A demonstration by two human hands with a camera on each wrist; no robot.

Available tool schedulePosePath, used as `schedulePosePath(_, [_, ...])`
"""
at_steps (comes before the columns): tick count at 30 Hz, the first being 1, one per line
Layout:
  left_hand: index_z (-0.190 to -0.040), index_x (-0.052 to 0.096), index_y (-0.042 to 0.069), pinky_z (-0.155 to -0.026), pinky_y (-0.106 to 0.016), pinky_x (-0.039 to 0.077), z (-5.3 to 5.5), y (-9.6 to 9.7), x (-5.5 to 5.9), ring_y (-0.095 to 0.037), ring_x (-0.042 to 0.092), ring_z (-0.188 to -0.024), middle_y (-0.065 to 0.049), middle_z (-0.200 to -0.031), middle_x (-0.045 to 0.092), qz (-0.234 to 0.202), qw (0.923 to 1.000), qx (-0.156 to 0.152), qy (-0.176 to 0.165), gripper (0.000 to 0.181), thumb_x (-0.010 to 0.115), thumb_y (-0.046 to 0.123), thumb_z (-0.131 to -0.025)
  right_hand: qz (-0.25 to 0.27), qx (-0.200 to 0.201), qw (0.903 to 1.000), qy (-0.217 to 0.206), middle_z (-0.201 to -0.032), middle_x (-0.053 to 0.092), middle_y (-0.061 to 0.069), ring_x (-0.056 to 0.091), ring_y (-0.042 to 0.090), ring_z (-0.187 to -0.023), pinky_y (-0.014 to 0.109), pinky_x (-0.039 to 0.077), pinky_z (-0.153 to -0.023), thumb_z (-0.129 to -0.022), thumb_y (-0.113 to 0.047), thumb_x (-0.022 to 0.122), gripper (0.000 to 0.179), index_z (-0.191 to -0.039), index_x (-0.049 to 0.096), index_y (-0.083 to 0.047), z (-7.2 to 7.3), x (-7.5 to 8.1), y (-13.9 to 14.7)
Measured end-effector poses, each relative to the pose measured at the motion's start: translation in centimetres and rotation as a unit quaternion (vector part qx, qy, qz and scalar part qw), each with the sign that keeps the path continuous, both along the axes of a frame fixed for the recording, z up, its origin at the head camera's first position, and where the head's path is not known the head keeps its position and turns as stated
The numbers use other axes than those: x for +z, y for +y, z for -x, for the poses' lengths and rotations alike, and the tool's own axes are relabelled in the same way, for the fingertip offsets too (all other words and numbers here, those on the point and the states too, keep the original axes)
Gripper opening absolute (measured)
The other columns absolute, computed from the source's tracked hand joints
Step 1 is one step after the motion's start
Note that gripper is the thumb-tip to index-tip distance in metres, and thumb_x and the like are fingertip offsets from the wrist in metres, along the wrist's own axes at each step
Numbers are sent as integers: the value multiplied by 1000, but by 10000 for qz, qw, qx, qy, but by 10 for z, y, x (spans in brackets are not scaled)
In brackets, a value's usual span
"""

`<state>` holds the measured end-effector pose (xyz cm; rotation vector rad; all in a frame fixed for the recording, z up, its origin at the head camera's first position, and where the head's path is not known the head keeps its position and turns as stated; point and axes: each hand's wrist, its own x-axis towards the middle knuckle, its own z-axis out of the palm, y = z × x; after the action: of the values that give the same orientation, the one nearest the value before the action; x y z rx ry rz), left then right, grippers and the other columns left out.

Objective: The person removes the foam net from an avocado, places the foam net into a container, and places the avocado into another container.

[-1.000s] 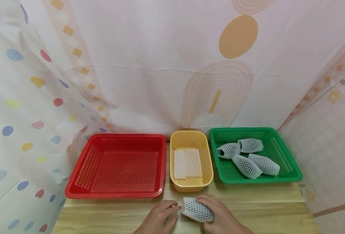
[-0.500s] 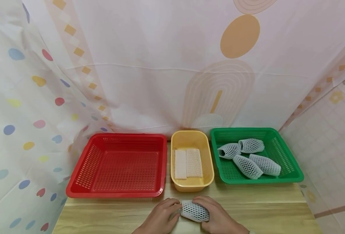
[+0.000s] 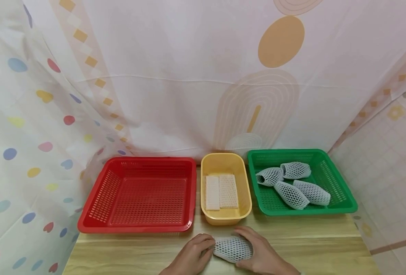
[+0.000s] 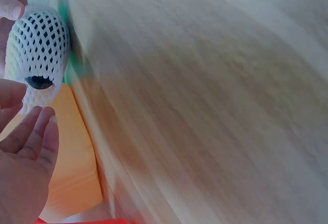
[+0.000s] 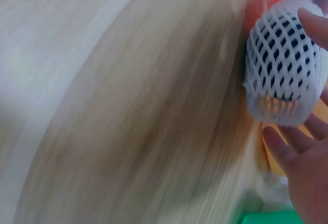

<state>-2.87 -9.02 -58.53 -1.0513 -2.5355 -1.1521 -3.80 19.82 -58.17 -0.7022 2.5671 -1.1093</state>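
A white foam net sleeve (image 3: 233, 249) lies sideways above the front of the wooden table, with a dark object inside it. Through an opening in the left wrist view, part of that dark object (image 4: 40, 82) shows; its kind is hidden by the mesh. My left hand (image 3: 193, 254) pinches the sleeve's left end between thumb and fingers. Around the other end, my right hand (image 3: 262, 255) holds the sleeve, thumb on the near side and fingers on the far side. In the right wrist view the sleeve's end (image 5: 279, 108) extends past the dark object.
Behind the hands stands a yellow bin (image 3: 225, 221) with two flat white foam nets (image 3: 228, 192) in it. To its left is a red basket (image 3: 134, 230). On the right, a green basket (image 3: 306, 211) holds several netted objects (image 3: 291, 194). A patterned curtain (image 3: 175, 114) hangs behind.
My left fingers have closed in from beside the sleeve onto its left end. The sleeve shifted slightly left, then slightly right, and my right fingers now sit farther round its right end.
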Motion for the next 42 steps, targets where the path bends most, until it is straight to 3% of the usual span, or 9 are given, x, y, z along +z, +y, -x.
schedulePosePath(9, [-113,77,8,-89,-27,58,1,5,-1,-13,66,-107,2,-116,71,-253,9993,5,-289,23,77,-1,-92,107,-357,9981,-485,-138,63,-1,60,19,-125,39,51,-102,-82,-48,87,75,-144,61,-15,-2,2,12])
schedulePosePath(19, [-111,78,6,-90,-25,57,3,14,-1,-14,66,-108,1,-117,72,-549,9981,-153,-218,23,78,-4,-89,504,-322,9973,-437,-132,67,-4,62,15,-120,33,52,-100,-83,-51,87,68,-138,66,-17,0,-3,16])
schedulePosePath(27, [-119,76,-1,-93,-32,58,5,14,-2,-18,66,-114,-6,-123,70,-178,9985,-177,-484,29,76,-3,-90,722,-376,9952,-548,-127,69,-7,63,12,-115,30,53,-96,-85,-50,85,61,-135,68,-20,1,-5,16])
schedulePosePath(35, [-125,72,0,-98,-36,57,6,16,-3,-20,65,-120,-9,-129,68,48,9960,-147,-884,36,75,-2,-89,1177,-406,9907,-543,-121,72,-4,65,10,-110,27,53,-93,-88,-41,84,52,-131,72,-14,3,-9,16])
schedulePosePath(42, [-125,72,2,-100,-37,55,9,20,-3,-20,63,-121,-7,-130,68,-5,9978,-99,-661,40,77,-3,-86,1602,-380,9839,-689,-118,73,0,66,10,-108,24,54,-90,-91,-26,83,40,-127,74,-11,3,-9,16])
